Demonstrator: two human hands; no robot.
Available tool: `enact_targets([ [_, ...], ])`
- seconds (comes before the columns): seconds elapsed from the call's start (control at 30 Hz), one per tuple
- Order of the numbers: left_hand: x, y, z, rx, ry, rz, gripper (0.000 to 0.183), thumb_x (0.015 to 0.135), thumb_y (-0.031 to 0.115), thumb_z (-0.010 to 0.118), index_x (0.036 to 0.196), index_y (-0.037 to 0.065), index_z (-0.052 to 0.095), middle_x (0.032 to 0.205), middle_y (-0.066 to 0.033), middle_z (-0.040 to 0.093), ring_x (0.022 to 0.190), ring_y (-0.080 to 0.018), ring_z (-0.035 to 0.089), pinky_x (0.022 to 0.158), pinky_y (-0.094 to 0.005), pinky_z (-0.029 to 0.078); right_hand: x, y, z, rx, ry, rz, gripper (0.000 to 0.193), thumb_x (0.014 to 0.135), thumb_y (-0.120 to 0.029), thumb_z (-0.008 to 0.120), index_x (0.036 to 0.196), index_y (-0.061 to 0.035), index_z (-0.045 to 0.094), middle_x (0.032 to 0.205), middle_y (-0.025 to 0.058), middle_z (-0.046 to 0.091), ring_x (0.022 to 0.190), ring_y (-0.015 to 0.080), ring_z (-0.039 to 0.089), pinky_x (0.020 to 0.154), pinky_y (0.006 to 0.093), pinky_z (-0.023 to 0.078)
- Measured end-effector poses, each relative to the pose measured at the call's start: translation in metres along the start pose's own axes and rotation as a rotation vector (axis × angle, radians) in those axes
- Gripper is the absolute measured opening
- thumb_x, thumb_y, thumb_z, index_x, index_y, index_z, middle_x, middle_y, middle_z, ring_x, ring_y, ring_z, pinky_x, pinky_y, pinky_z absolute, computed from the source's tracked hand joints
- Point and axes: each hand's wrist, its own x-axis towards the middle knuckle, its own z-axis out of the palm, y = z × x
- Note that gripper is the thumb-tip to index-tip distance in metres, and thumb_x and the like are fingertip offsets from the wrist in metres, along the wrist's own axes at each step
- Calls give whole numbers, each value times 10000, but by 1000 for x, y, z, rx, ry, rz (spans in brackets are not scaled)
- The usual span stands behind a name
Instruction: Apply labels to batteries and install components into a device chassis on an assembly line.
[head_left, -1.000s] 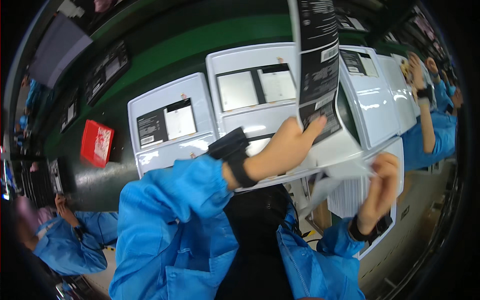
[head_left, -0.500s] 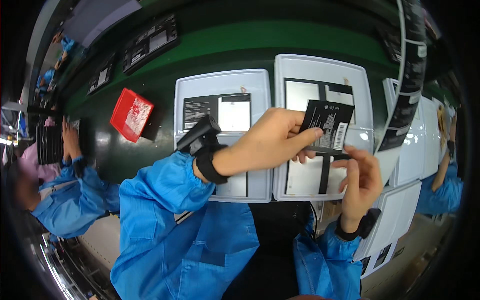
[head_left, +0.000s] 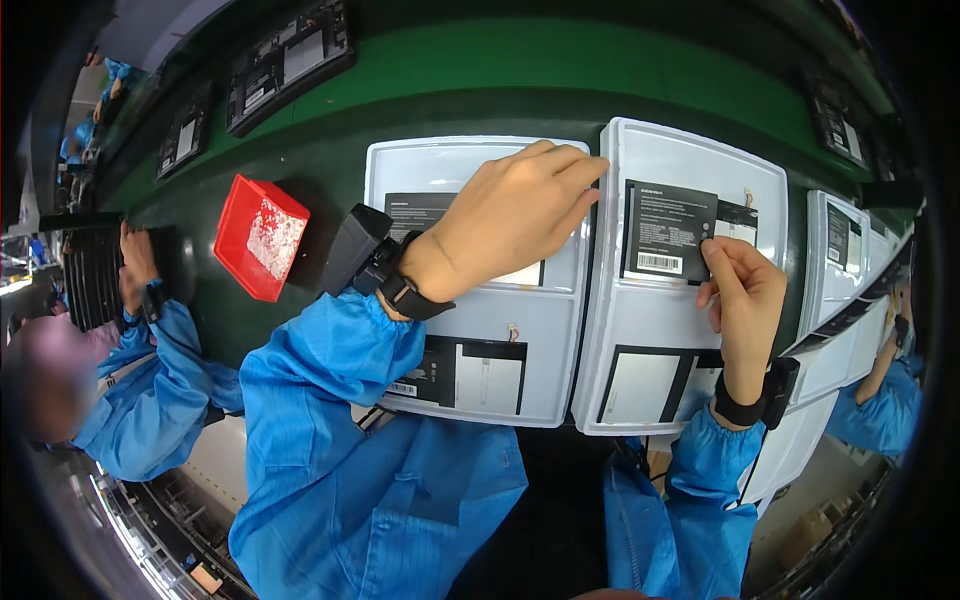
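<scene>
A black printed label (head_left: 668, 225) with a white barcode lies over the left part of a flat battery pack (head_left: 738, 217) in the right white tray (head_left: 690, 310). My right hand (head_left: 745, 300) is closed, thumb and forefinger pinched at the label's right edge. My left hand (head_left: 515, 215) hovers above the left white tray (head_left: 470, 305); its thumb and fingers are slightly apart and nothing shows between them. Partly under it is another labelled battery pack (head_left: 415, 205). Below lies a labelled battery pack (head_left: 490, 378). The right tray's lower battery pack (head_left: 640, 385) shows bare silver.
A red bin (head_left: 230, 235) holding white bits stands left of the trays. A label strip (head_left: 850, 310) hangs at the right, near more stacked trays (head_left: 820, 270). Black device housings (head_left: 290, 65) sit along the far green surface. Co-workers in blue sleeves (head_left: 150, 390) flank me.
The black label has gone from my left hand onto the battery pack. My left hand has moved left, off the label. The label strip hangs lower and farther right; the view has shifted slightly.
</scene>
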Motion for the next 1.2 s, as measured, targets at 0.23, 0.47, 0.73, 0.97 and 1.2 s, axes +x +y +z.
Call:
enact_targets([
  [0.23,1,-11,12,13,27,122,342,793,-20,660,1130,38,682,1231,-83,644,1141,-297,612,904,-379,549,2,10,5,6,9,61,210,944,-107,680,1038,80,694,700,74,687,476,84,581,350,206,283],
  [0.47,5,3,26,112,-134,402,359,765,45,668,1123,51,699,1264,-57,639,1277,-289,542,1035,-437,487,3,8,6,-24,20,65,231,947,-126,686,1052,79,694,727,85,699,481,91,600,344,206,281],
  [0.73,0,45,48,159,-269,378,560,803,296,720,1231,-53,628,1376,-223,560,1340,-379,485,1124,-483,403,-78,-18,-36,-114,-10,-324,203,936,-71,650,1024,104,704,717,123,707,506,128,657,401,212,379],
  [0.97,30,117,91,-548,-369,238,1001,881,582,681,1431,-176,328,1482,-416,323,1416,-503,333,1180,-499,303,-51,50,-129,-160,783,-590,300,1007,-49,567,1283,59,616,1247,142,674,1082,161,632,940,273,490],
  [1.2,80,175,85,-1199,-513,-277,412,967,243,686,1281,-16,617,1178,-92,686,1067,-128,621,920,-297,515,-53,69,-132,53,525,-510,187,914,-6,702,1094,36,729,1060,82,725,967,131,653,883,243,499],
])
